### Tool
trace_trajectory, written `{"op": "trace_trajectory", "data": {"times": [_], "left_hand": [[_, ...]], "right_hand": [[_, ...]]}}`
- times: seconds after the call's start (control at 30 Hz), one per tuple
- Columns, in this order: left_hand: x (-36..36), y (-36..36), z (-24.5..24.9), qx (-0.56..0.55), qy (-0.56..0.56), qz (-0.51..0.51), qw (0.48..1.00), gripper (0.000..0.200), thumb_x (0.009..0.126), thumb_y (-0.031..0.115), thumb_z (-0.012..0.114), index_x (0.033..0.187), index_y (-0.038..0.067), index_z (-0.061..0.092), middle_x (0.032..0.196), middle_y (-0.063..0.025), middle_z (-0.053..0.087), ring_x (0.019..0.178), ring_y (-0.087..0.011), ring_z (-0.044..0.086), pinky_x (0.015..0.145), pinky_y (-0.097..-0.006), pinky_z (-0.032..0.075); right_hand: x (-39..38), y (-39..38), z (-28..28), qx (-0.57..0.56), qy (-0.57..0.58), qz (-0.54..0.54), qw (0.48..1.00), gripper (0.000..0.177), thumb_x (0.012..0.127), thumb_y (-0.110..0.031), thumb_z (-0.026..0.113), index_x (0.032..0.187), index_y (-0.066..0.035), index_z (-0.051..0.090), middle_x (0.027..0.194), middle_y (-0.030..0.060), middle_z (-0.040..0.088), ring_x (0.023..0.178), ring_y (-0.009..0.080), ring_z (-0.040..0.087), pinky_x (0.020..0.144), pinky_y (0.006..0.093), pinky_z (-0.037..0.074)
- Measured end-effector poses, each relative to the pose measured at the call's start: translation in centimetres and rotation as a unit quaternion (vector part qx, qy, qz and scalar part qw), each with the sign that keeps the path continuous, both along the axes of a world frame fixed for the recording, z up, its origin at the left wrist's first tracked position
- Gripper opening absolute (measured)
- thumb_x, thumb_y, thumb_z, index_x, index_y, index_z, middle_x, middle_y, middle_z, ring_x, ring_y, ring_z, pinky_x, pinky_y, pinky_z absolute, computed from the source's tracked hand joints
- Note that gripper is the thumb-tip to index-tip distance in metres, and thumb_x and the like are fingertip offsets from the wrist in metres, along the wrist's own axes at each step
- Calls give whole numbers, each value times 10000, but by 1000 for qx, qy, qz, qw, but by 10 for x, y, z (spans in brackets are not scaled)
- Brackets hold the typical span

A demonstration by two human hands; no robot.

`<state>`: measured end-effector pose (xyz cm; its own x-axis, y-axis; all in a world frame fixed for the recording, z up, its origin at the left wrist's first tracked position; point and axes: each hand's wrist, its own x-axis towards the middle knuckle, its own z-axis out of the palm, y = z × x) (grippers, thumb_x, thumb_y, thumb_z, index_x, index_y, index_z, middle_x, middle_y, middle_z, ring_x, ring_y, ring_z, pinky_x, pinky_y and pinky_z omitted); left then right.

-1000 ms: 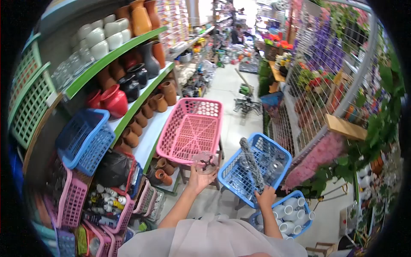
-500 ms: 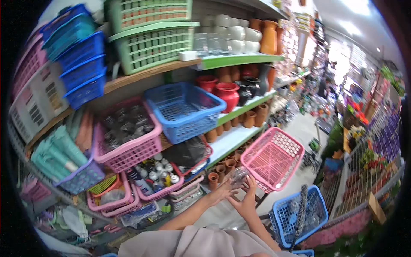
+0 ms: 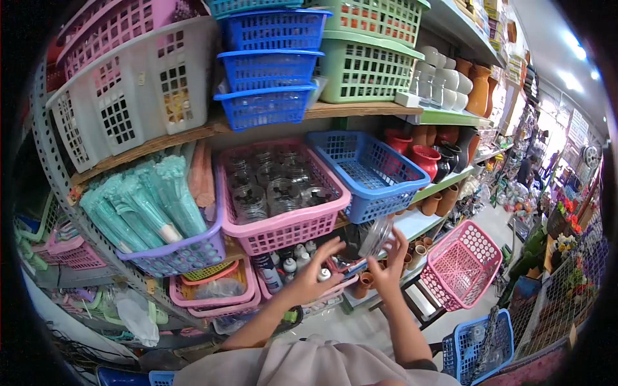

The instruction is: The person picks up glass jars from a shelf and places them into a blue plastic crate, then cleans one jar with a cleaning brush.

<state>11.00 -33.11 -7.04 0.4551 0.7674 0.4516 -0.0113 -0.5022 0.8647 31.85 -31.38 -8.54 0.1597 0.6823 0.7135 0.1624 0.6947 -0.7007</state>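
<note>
Glass jar [image 3: 375,235] looks light, slick, breakable; right hand [image 3: 390,267] clasps its base; left hand [image 3: 313,273] spread beside; best gripped round the wall.

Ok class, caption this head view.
Right hand holds a clear glass below a pink basket full of glasses.

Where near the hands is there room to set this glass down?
The right hand holds the glass. The blue basket right of the pink basket of glasses looks empty, as does the lower pink basket. A bare strip of white shelf lies beside the clay pots. The pink basket of glasses is crowded.
</note>
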Motion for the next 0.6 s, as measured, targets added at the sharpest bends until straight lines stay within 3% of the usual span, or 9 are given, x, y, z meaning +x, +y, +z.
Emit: {"op": "trace_trajectory", "data": {"times": [0.13, 0.2, 0.23, 0.37, 0.4, 0.47, 0.57, 0.6], "left_hand": [[-58, 6, 56, 228, 31, 231, 945, 427, 804, 42, 619, 1225, 35, 546, 1288, -142, 550, 1266, -279, 475, 1090, -389, 319], [-82, 26, 77, 311, 108, 315, 890, 346, 827, 85, 619, 1170, 65, 575, 1262, -118, 565, 1244, -305, 488, 1088, -434, 330], [-89, 31, 86, 325, 155, 369, 856, 326, 836, 107, 623, 1157, 77, 580, 1250, -108, 571, 1241, -312, 485, 1089, -453, 330], [-100, 52, 86, 268, 145, 422, 854, 317, 848, 179, 632, 1150, 97, 582, 1228, -98, 578, 1238, -312, 475, 1090, -480, 321], [-98, 52, 82, 260, 200, 426, 843, 322, 854, 210, 629, 1154, 102, 581, 1221, -97, 580, 1238, -305, 471, 1092, -480, 312], [-96, 53, 75, 263, 288, 446, 806, 338, 872, 275, 609, 1166, 111, 578, 1213, -83, 584, 1229, -287, 475, 1095, -493, 281], [-97, 55, 71, 271, 281, 474, 790, 338, 874, 275, 604, 1167, 109, 578, 1202, -75, 590, 1224, -283, 481, 1090, -521, 262], [-97, 56, 70, 268, 277, 473, 793, 338, 869, 276, 603, 1161, 107, 580, 1186, -76, 599, 1216, -281, 488, 1085, -542, 251]], "right_hand": [[-17, 41, 72, 17, -116, -31, 993, 757, 719, -192, 760, 1356, -35, 381, 1287, 145, 485, 1140, 269, 520, 929, 389, 433], [-32, 70, 99, 34, -188, -46, 981, 724, 715, -229, 777, 1316, -23, 430, 1254, 168, 508, 1136, 302, 525, 943, 400, 427], [-43, 84, 112, 45, -225, -46, 972, 709, 711, -246, 785, 1294, -19, 453, 1238, 184, 517, 1132, 322, 527, 952, 405, 423], [-77, 144, 128, 71, -372, -52, 924, 759, 670, -306, 787, 1273, -12, 432, 1223, 214, 518, 1163, 392, 492, 961, 445, 418], [-84, 157, 126, 74, -373, -50, 924, 759, 670, -306, 787, 1273, -12, 432, 1223, 214, 518, 1163, 392, 492, 961, 445, 418], [-95, 179, 120, -20, -428, -51, 902, 852, 633, -312, 785, 1317, -6, 380, 1214, 235, 523, 1159, 414, 492, 977, 463, 402], [-105, 205, 111, -56, -506, -63, 858, 852, 633, -317, 799, 1287, 1, 355, 1272, 226, 488, 1207, 405, 469, 941, 513, 407], [-106, 207, 108, -24, -539, -82, 838, 904, 635, -348, 798, 1347, -27, 342, 1295, 226, 479, 1234, 406, 454, 954, 551, 385]]}}
